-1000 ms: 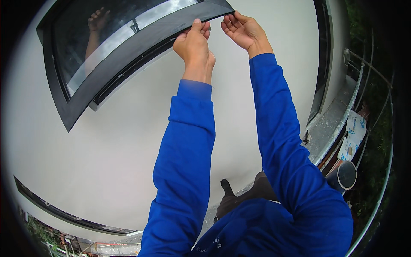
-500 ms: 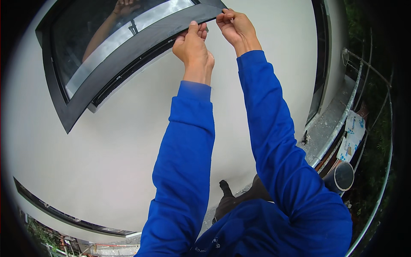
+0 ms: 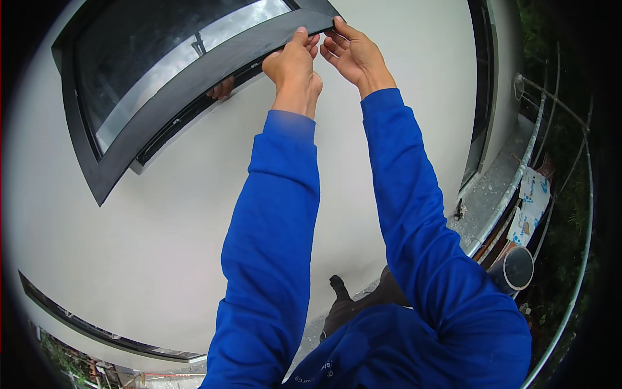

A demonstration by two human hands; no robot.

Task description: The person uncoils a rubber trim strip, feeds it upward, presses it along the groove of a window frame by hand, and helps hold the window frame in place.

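A dark grey window sash (image 3: 194, 78) with dark glass tilts out from the white wall at the upper left. My left hand (image 3: 293, 63) is closed on its lower edge, thumb on the front face and fingers underneath. Just to the right, my right hand (image 3: 355, 57) is at the sash's lower right corner. Its thumb presses the front face, while its fingers curl loosely below the edge. Farther left, fingers (image 3: 221, 89) show in the dark gap under the sash; whether they are another person's or a reflection is unclear.
A second dark window frame (image 3: 478, 97) runs down the wall at right. Beyond it are a grey ledge (image 3: 483, 201), metal railing tubes (image 3: 547, 97), a printed white sheet (image 3: 532, 201) and a round pipe (image 3: 517, 267). Another dark frame (image 3: 97, 330) lies low at left.
My right hand has shifted slightly down, its fingers looser and more spread. The arm seen in the glass has gone, and fingers now show in the gap below the sash.
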